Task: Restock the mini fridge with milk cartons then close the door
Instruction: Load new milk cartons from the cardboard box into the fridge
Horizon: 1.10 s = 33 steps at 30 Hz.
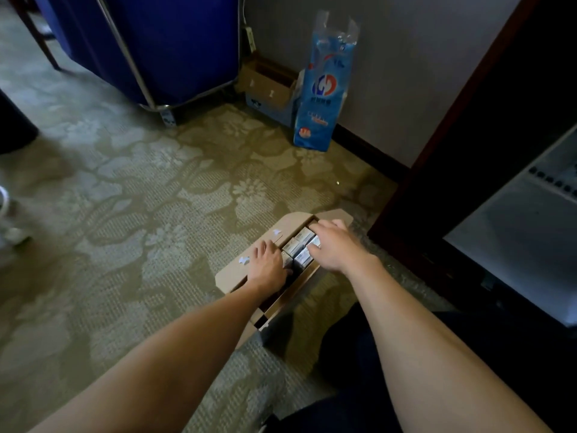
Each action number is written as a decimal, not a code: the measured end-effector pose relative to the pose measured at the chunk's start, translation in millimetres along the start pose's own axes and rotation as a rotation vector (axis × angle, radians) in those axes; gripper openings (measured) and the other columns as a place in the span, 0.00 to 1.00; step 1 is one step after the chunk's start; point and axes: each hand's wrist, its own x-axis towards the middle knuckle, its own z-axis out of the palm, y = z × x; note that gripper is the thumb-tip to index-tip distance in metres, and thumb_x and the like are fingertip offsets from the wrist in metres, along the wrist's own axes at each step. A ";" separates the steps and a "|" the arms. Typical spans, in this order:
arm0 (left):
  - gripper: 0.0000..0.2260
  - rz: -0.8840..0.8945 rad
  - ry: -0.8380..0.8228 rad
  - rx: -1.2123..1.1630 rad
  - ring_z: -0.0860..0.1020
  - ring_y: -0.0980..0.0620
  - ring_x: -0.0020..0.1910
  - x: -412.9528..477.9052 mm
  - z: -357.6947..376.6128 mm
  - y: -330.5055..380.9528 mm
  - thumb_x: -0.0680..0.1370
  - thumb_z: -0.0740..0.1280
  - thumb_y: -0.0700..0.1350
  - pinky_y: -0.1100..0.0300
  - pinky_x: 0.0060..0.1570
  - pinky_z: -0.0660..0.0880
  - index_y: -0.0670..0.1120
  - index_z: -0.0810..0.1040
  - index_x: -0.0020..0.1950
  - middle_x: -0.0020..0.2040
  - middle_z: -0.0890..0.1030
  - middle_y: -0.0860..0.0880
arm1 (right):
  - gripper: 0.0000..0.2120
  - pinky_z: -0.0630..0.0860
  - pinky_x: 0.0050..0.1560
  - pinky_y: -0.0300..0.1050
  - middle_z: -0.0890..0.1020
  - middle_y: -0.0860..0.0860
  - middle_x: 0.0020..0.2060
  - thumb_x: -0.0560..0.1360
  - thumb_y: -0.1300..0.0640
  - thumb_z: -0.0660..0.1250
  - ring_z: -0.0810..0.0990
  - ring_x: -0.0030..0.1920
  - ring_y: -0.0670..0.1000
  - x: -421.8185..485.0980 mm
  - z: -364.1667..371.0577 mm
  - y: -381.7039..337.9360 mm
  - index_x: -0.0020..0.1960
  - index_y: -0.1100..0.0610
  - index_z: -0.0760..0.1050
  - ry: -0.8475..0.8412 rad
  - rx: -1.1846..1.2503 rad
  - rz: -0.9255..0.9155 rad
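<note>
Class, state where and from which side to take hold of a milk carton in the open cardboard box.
Pinch the top end of a milk carton from straight above: cartons stand packed in the cardboard box, only tops exposed. Probably easiest beside the near-end gap.

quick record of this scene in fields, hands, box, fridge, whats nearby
left hand: reaching into the cardboard box, fingers at a carton; grip unclear
right hand: over the milk cartons, touching them; grip unclear
cardboard box: open, flaps out, on the carpet
mini fridge: open, right of the box
by the wall: blue package upright, second cardboard box, blue cart
</note>
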 end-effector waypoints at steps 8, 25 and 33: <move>0.23 0.085 0.062 -0.140 0.62 0.44 0.68 -11.3 1.1 -5.8 0.79 0.61 0.62 0.47 0.70 0.61 0.47 0.78 0.64 0.69 0.67 0.46 | 0.22 0.67 0.72 0.57 0.72 0.55 0.71 0.81 0.54 0.61 0.65 0.72 0.58 2.1 4.1 2.2 0.75 0.55 0.67 -0.055 -0.012 0.028; 0.17 0.380 0.159 -0.438 0.79 0.61 0.47 -6.5 -128.2 14.4 0.78 0.71 0.52 0.62 0.46 0.80 0.52 0.75 0.65 0.54 0.78 0.56 | 0.11 0.80 0.52 0.51 0.80 0.52 0.52 0.78 0.61 0.67 0.81 0.52 0.54 -11.5 -15.9 5.7 0.56 0.51 0.70 0.179 0.267 0.094; 0.19 0.229 -0.145 -0.090 0.77 0.45 0.57 14.2 -43.5 42.1 0.81 0.61 0.53 0.50 0.54 0.77 0.60 0.69 0.73 0.67 0.72 0.46 | 0.17 0.75 0.54 0.48 0.77 0.58 0.61 0.79 0.58 0.69 0.78 0.60 0.57 -9.7 -13.6 16.9 0.65 0.59 0.69 0.260 0.221 0.210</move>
